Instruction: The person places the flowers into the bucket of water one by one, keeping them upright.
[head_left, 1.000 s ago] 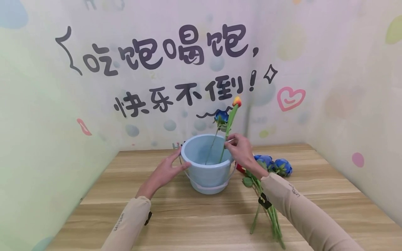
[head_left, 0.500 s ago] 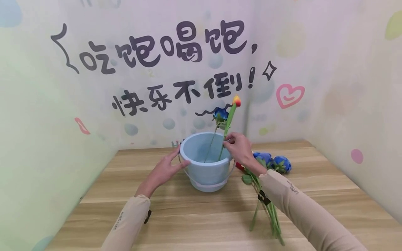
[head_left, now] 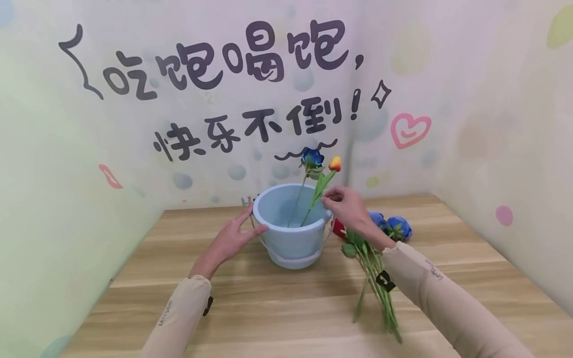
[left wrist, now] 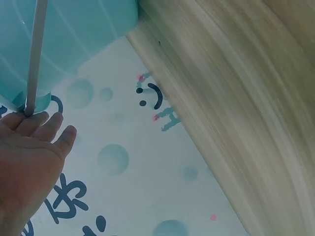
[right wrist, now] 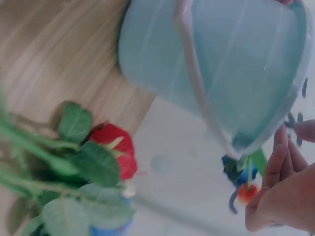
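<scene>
A light blue bucket (head_left: 295, 243) stands upright on the wooden table. Inside it lean a blue artificial flower (head_left: 312, 158) and an orange-yellow tulip (head_left: 334, 164), their heads above the rim. My left hand (head_left: 227, 244) rests against the bucket's left side, thumb and fingers spread; in the left wrist view its fairly straight fingertips touch the rim near the handle (left wrist: 34, 59). By the right rim, my right hand (head_left: 351, 211) is beside the tulip's leaves. The right wrist view shows its thumb apart from the fingers, nothing visible between them.
To the right of the bucket lies a bunch of flowers with blue heads (head_left: 398, 228), a red rose (right wrist: 118, 150) and long green stems (head_left: 380, 293). A printed wall (head_left: 250, 174) stands behind the table (head_left: 250, 308).
The tulip has dropped lower into the bucket and leans more to the right. My right hand has moved off its stem and slightly right. The left hand stays at the bucket.
</scene>
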`<action>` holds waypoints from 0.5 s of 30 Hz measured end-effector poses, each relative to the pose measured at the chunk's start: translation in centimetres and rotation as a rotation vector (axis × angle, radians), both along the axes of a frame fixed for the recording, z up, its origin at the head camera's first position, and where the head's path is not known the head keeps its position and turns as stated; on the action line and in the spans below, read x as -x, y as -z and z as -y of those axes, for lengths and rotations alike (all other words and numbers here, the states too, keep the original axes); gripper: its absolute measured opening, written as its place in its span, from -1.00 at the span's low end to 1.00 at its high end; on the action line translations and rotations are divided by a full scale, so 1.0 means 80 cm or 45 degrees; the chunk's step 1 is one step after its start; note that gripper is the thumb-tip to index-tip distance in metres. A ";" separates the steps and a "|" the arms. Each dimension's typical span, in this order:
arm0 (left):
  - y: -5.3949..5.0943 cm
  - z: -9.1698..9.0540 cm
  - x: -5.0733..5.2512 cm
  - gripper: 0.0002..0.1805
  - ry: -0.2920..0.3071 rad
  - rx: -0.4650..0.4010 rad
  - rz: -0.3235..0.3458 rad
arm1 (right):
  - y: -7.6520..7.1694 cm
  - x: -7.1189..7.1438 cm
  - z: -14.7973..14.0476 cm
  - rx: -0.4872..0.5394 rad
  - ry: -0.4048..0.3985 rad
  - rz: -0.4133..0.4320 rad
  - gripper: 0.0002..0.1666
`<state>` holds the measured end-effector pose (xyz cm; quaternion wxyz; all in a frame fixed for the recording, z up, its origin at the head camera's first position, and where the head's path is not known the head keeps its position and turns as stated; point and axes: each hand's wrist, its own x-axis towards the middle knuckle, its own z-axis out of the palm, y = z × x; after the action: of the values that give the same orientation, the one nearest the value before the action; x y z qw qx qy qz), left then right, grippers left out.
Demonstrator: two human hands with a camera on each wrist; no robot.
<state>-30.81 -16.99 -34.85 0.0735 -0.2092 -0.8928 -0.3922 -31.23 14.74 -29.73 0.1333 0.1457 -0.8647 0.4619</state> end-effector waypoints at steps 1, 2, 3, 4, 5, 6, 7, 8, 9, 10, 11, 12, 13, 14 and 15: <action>0.000 0.000 0.000 -0.02 0.000 -0.001 0.000 | 0.001 -0.001 -0.007 0.017 0.003 0.018 -0.76; 0.001 0.000 0.000 -0.02 -0.001 0.001 0.005 | 0.003 -0.002 -0.016 0.040 -0.001 0.032 -0.74; 0.001 0.000 0.000 -0.02 -0.002 0.000 0.009 | 0.005 -0.004 -0.024 0.066 -0.007 0.048 -0.72; 0.001 0.000 0.001 -0.01 0.001 0.001 0.010 | 0.007 -0.006 -0.033 0.094 -0.014 0.060 -0.70; 0.001 0.000 0.001 -0.01 0.001 -0.001 0.013 | 0.009 -0.009 -0.043 0.119 -0.019 0.074 -0.67; 0.001 0.000 0.001 -0.01 0.004 0.000 0.011 | 0.012 -0.011 -0.052 0.139 -0.017 0.086 -0.65; 0.002 0.000 0.001 -0.01 0.006 -0.006 0.011 | 0.015 -0.014 -0.061 0.153 -0.014 0.102 -0.62; 0.002 0.000 0.001 -0.01 0.007 -0.013 0.009 | 0.018 -0.017 -0.069 0.169 -0.013 0.120 -0.60; 0.002 0.000 0.001 -0.01 0.006 -0.021 0.004 | 0.022 -0.020 -0.078 0.180 -0.010 0.134 -0.57; 0.002 0.000 0.001 -0.01 0.007 -0.026 -0.001 | 0.026 -0.023 -0.085 0.185 0.003 0.144 -0.55; 0.002 0.001 0.001 -0.01 0.005 -0.031 -0.002 | 0.030 -0.026 -0.092 0.183 0.021 0.152 -0.53; 0.003 0.001 0.001 -0.02 0.009 -0.035 -0.006 | 0.034 -0.029 -0.099 0.180 0.035 0.154 -0.52; 0.003 0.001 0.001 -0.02 0.008 -0.040 -0.002 | 0.038 -0.031 -0.105 0.177 0.052 0.159 -0.51; 0.003 0.001 0.001 -0.02 0.011 -0.041 0.002 | 0.042 -0.034 -0.110 0.178 0.065 0.157 -0.52; 0.004 0.001 0.001 -0.02 0.014 -0.040 0.009 | 0.046 -0.036 -0.116 0.179 0.077 0.159 -0.52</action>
<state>-30.86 -17.07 -35.16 0.0715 -0.2116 -0.8856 -0.4072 -28.32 24.01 -33.44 0.1029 0.0807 -0.8408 0.5253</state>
